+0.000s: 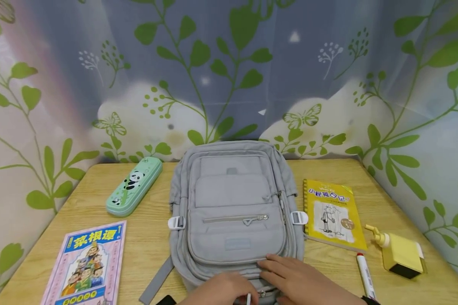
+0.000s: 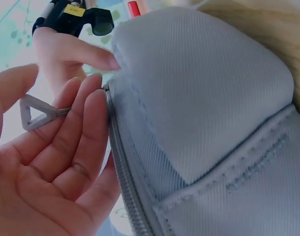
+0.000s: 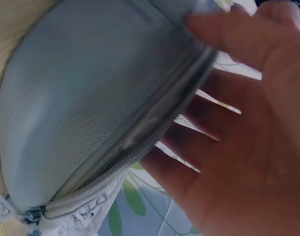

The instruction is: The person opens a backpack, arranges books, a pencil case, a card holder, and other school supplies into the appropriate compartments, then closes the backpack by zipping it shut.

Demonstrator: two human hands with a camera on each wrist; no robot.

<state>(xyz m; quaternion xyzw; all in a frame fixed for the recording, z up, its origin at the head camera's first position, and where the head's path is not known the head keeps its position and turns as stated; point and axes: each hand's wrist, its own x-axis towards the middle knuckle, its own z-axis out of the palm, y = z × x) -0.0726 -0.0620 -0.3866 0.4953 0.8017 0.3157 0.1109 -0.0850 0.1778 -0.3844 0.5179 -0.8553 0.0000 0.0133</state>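
Note:
A grey backpack point(image 1: 234, 190) lies front side up on the wooden table. At its near end, my left hand point(image 1: 224, 289) is by the zip. In the left wrist view, a triangular zip pull point(image 2: 34, 114) lies across the fingers point(image 2: 91, 123) of that hand, with the thumb apart from it. My right hand point(image 1: 295, 277) holds the backpack's near edge. The right wrist view shows its thumb point(image 3: 213, 29) on the grey fabric and the fingers spread along the other side of the zip point(image 3: 140, 132).
A green panda pencil case point(image 1: 134, 186) and a pink book point(image 1: 85, 264) lie left of the backpack. To its right are a yellow book point(image 1: 333, 214), a red-capped marker point(image 1: 365, 275) and a yellow pencil-sharpener-like object point(image 1: 401, 254). A patterned curtain point(image 1: 229, 76) hangs behind the table.

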